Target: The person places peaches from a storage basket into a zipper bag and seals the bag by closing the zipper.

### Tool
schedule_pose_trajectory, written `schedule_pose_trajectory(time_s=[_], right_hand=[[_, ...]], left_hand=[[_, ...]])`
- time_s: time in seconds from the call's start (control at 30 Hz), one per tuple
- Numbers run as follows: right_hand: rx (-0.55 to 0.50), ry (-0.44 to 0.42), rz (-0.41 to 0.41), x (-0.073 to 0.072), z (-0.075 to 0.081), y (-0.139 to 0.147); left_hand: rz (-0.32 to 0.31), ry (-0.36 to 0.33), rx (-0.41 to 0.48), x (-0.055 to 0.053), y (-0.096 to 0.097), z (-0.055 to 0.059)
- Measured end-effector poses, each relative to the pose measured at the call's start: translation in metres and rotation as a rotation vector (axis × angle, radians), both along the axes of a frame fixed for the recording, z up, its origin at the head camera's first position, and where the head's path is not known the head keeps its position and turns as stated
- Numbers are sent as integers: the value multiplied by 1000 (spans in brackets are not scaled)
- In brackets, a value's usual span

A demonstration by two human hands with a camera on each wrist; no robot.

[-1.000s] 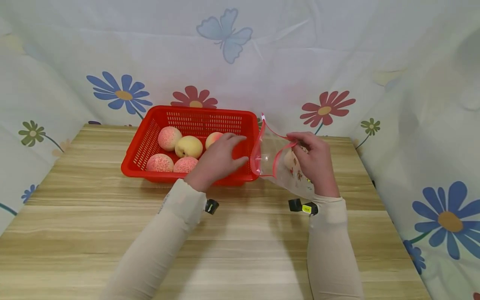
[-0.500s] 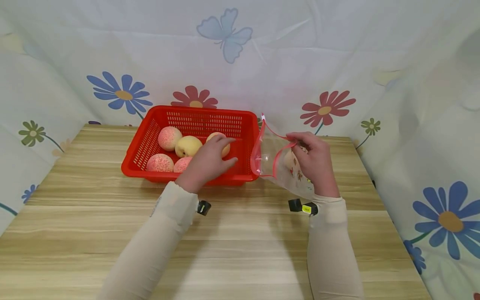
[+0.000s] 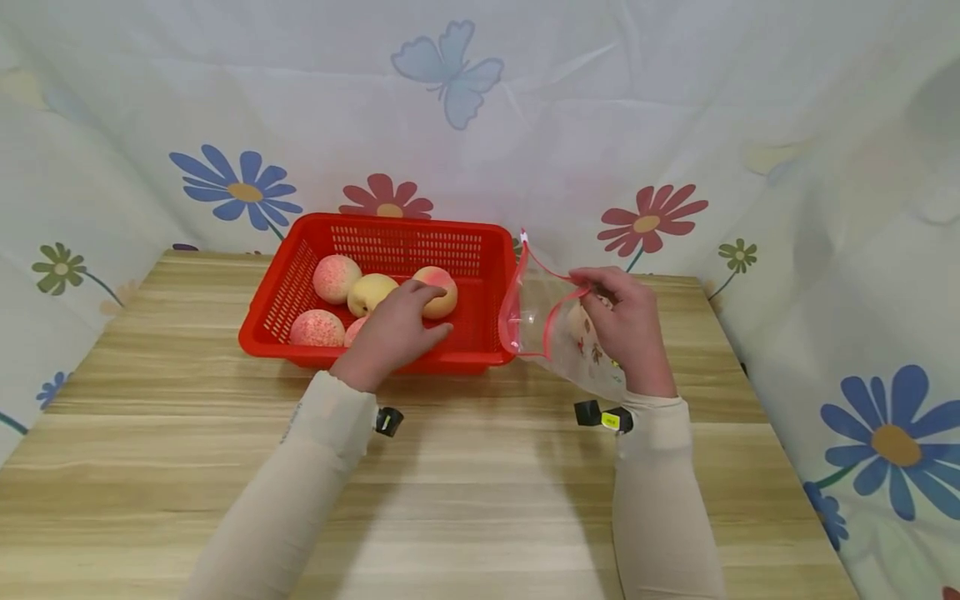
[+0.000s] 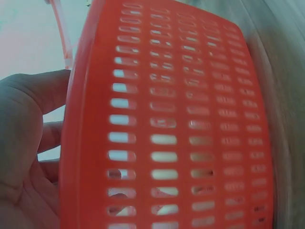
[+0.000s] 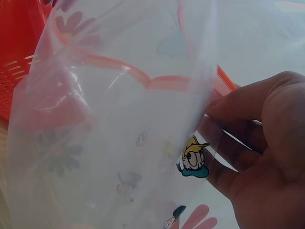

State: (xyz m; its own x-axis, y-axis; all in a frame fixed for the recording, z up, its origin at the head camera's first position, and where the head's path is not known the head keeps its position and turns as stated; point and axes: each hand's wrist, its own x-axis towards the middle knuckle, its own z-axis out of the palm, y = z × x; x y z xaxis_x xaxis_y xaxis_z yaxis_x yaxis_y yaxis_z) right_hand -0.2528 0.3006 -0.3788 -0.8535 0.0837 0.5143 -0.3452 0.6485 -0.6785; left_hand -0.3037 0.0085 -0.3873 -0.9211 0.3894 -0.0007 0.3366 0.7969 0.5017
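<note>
In foreground, along both arms: pale sleeves (image 3: 288,492) over wood-grain bench (image 3: 472,533). At each wrist: one black camera (image 3: 388,422); on the right-hand unit, a yellow label (image 3: 611,421). On right side: right grip (image 3: 626,325), narrow, with bag (image 5: 114,162) pinched at the pink rim between thumb and fingers. Bag of clear film with cartoon prints, located right of the red basket (image 3: 453,361), mouth spread toward it. Contact between bag and basket: cannot tell. On left side: left grip (image 3: 386,337), wide, above the near part of the basket, fingers forward, thumb apart. Inside basket, front row: near speckled peach (image 3: 318,329) at left; beside it, pink peach (image 3: 354,331), partly hidden by left grip. Inside basket, farther back: far speckled peach (image 3: 337,279) at left, yellow peach (image 3: 371,294) next, yellow-and-pink peach (image 3: 441,292) at right, overlapped by left fingertips in head view; contact: cannot tell. Behind bench: white cloth (image 3: 525,150) with printed flowers (image 3: 243,192); higher up, pale blue butterfly (image 3: 450,73).
</note>
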Motion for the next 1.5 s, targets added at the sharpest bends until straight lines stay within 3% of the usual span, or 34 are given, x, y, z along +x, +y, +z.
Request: schedule_pose_trajectory(time_s=[0.7, 1.0, 1.27, 1.5], right_hand=[[24, 20, -3, -3, 1, 1], [11, -15, -10, 0, 0, -1], [31, -4, -13, 0, -1, 0], [29, -2, -10, -1, -1, 0]], left_hand=[[34, -15, -86, -10, -32, -7], [61, -113, -80, -15, -44, -6], [81, -162, -73, -16, -52, -5], [127, -244, -45, -16, -52, 0]])
